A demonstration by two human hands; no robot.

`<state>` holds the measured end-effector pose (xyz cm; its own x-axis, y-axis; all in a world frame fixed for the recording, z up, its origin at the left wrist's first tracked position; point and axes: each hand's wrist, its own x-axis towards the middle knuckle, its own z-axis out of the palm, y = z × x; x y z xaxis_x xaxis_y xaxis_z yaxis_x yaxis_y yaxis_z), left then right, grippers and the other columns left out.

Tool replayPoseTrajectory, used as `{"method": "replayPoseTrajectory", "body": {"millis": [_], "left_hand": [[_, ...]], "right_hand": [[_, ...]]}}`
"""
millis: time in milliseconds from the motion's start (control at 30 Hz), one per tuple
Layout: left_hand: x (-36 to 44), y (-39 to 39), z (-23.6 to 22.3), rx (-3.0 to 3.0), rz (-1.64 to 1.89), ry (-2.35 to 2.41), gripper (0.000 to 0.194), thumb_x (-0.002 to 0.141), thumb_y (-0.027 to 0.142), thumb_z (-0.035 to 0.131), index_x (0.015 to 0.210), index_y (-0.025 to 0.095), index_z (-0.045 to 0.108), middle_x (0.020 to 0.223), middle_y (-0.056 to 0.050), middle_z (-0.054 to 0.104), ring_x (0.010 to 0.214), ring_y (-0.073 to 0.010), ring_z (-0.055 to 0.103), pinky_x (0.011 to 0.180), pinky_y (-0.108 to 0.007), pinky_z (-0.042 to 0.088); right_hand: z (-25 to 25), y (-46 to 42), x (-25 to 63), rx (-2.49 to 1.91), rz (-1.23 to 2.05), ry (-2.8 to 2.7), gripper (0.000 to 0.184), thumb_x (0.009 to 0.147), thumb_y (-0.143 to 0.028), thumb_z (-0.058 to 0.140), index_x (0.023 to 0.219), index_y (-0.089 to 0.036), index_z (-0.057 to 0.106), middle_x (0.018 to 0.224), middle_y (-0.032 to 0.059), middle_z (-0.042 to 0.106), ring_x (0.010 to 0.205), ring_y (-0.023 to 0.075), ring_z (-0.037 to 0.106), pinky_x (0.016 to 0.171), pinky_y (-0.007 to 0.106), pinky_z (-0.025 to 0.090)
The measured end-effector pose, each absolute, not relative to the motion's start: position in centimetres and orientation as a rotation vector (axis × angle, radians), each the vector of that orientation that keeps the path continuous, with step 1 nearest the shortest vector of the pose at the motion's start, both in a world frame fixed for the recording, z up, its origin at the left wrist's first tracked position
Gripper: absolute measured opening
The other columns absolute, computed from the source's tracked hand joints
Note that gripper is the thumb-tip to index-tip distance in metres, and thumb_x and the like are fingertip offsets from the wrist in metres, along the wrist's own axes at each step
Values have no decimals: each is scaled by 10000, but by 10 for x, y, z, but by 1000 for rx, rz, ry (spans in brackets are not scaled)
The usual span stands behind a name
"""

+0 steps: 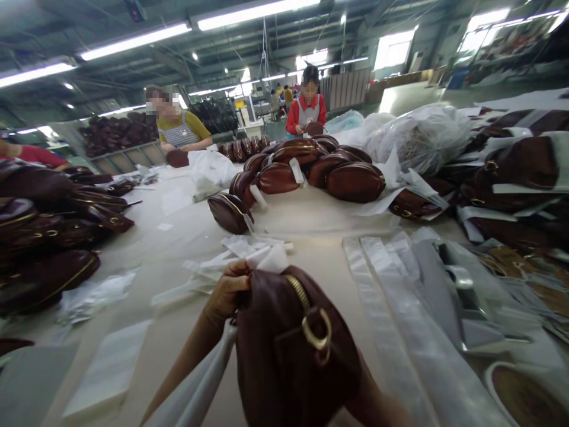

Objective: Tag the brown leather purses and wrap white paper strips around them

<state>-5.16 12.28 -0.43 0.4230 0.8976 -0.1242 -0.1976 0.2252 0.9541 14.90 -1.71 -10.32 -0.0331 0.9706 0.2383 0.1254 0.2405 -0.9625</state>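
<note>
I hold a dark brown leather bag (pixel 284 350) with a gold zipper and a gold ring close in front of me. My left hand (pixel 226 292) grips the bag's top left edge, fingers closed round it beside a white paper tag (pixel 267 260). My right hand (pixel 371 400) is almost wholly hidden behind the bag at the lower right; only the wrist shows. A white plastic sleeve (pixel 200 385) hangs under my left forearm.
More brown bags lie heaped mid-table (pixel 311 169), at the left (pixel 48 237) and at the right (pixel 520 178). White strips (pixel 400 308) and paper scraps (pixel 231 255) cover the beige table (pixel 186 237). Two people work at the far end (pixel 178 127), (pixel 306 110).
</note>
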Motion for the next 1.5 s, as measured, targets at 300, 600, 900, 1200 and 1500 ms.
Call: {"method": "replayPoseTrajectory", "body": {"millis": [300, 600, 900, 1200, 1500], "left_hand": [[-1, 177, -47, 1400, 490, 1141, 340, 553, 425, 715, 688, 139, 592, 547, 20, 562, 484, -111, 498, 485, -224, 362], [35, 215, -80, 1774, 144, 1185, 194, 582, 346, 682, 590, 163, 620, 527, 52, 517, 561, -105, 450, 529, -215, 324], [34, 221, -92, 1849, 49, 1160, 223, 644, 377, 642, 664, 155, 640, 567, 40, 526, 575, -115, 465, 546, -225, 346], [35, 218, -87, 1843, 15, 1195, 242, 659, 387, 648, 683, 147, 643, 542, 41, 513, 551, -109, 447, 528, -225, 340], [41, 211, -81, 2004, -77, 1226, 188, 749, 340, 616, 734, 155, 645, 666, 13, 595, 705, -148, 544, 650, -231, 398]], "right_hand": [[-151, -66, 138, -1171, 1877, -384, 502, 451, -494, 809, 704, -159, 534, 548, -43, 534, 437, 78, 480, 407, 182, 330], [-147, -66, 166, -1309, 1917, -957, 350, 605, -431, 725, 746, -171, 537, 547, -49, 518, 506, 92, 503, 485, 196, 338], [-69, -1, 207, -1352, -49, -2084, 287, 854, -206, 506, 1126, -152, 582, 1057, 133, 636, 981, 243, 605, 843, 365, 493], [-89, 45, 194, -1063, -214, -2312, 318, 875, -182, 513, 1184, -128, 562, 1133, 119, 655, 1055, 237, 593, 940, 414, 461], [-134, 41, 196, -893, -288, -2341, 379, 865, -25, 393, 1218, -63, 524, 1155, 169, 641, 1273, 257, 431, 1017, 488, 412]]}}
